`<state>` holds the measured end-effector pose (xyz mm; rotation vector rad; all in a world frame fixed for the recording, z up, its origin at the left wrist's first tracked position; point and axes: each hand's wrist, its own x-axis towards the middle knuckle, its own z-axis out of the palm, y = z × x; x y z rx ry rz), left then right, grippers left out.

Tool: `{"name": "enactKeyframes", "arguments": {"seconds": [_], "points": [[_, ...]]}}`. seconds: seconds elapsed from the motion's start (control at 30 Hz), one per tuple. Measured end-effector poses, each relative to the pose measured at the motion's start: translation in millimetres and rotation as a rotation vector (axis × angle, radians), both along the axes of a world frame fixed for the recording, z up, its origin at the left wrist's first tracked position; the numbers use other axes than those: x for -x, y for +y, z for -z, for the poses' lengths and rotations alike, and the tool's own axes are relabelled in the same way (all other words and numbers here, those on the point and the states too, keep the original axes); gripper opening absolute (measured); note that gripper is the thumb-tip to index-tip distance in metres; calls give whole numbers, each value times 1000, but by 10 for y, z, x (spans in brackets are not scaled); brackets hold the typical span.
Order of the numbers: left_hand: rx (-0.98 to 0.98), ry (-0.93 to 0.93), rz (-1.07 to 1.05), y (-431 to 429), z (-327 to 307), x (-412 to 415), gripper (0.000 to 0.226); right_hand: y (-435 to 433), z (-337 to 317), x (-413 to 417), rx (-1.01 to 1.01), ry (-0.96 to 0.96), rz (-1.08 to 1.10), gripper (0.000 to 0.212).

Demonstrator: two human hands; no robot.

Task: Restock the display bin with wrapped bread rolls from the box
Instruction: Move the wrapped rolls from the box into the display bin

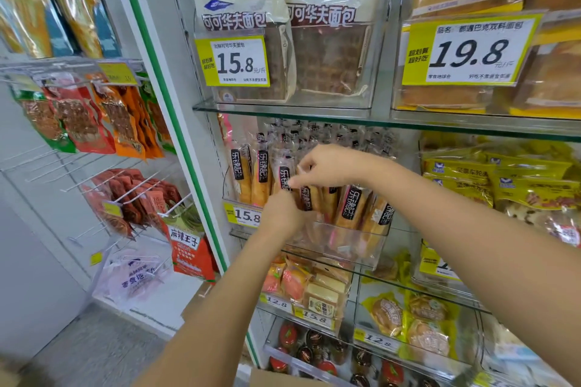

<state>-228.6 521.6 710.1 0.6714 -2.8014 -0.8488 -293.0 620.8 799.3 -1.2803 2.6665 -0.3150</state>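
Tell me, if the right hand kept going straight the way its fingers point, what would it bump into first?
Probably the wrapped bread rolls standing in the clear display bin; the right hand points left at their tops, though depth is unclear.

Head-worn wide-angle view, close to a shop shelf unit

The single camera sits at head height and faces forward and slightly down at glass shelves, near enough that both forearms run up from the bottom edge to the hands (301, 185) at the centre of the frame. The clear display bin (352, 242) lies just beyond them. Wide-angle bending curves the green upright (176, 122) left of centre, and hanging racks fill the left of the frame. No second view shares the scene.
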Motion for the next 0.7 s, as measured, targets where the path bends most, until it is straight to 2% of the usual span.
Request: {"name": "enactKeyframes", "arguments": {"seconds": [0.1,0.13,0.17,0.23,0.33,0.43,0.5,0.6,0.63,0.7], "points": [[21,-51,61,81,93,83,64,12,90,22,-73,153,85,32],[37,-88,77,98,97,115,66,20,99,48,-83,159,97,35],[51,-125,93,109,82,144,64,31,79,71,-98,156,84,36],[37,-187,127,117,40,189,60,49,8,124,-154,139,55,25],[-29,-205,190,105,44,214,65,43,-27,183,-206,126,28,13],[-44,-250,253,44,-24,161,48,19,40,151,-249,149,49,10],[-19,-143,192,-42,-143,79,32,32,65,127,-291,147,68,20],[-31,228,-110,-236,-296,-49,20,56,-17,135,-213,161,78,28],[-68,312,-187,-293,-315,-74,22,48,-64,153,-128,164,93,32],[-145,321,-225,-357,-314,-74,48,-11,-139,193,10,179,105,38]]}}
